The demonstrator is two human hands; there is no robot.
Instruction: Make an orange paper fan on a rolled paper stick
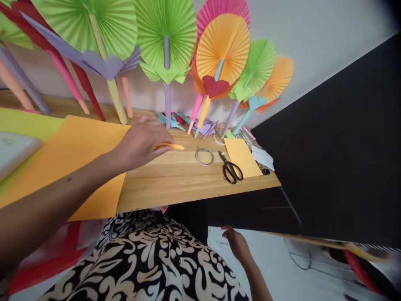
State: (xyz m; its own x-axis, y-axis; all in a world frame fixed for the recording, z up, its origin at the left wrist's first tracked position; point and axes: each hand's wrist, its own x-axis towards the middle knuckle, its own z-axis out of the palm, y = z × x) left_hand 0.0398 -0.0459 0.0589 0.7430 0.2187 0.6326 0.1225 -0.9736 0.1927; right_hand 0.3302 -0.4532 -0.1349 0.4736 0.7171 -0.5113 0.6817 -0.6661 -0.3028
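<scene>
My left hand [144, 138] is closed over a small folded piece of orange paper [173, 146], whose tip pokes out past the fingers above the wooden table. Under the left forearm lies a large orange paper sheet [100, 190]. My right hand [236, 242] hangs below the table's front edge beside the patterned clothing; its fingers are loosely apart and nothing shows in them. To the right of the left hand are a coil of thin wire [204, 156] and black-handled scissors [231, 169]. The scissors lie next to a smaller orange paper sheet [242, 156].
Pleated paper fans, among them a green fan [180, 37] and an orange fan [219, 42], lean on the wall along the table's back. Folded purple paper [206, 126] lies below them. A white object [15, 152] rests at left. A black panel [338, 138] stands right.
</scene>
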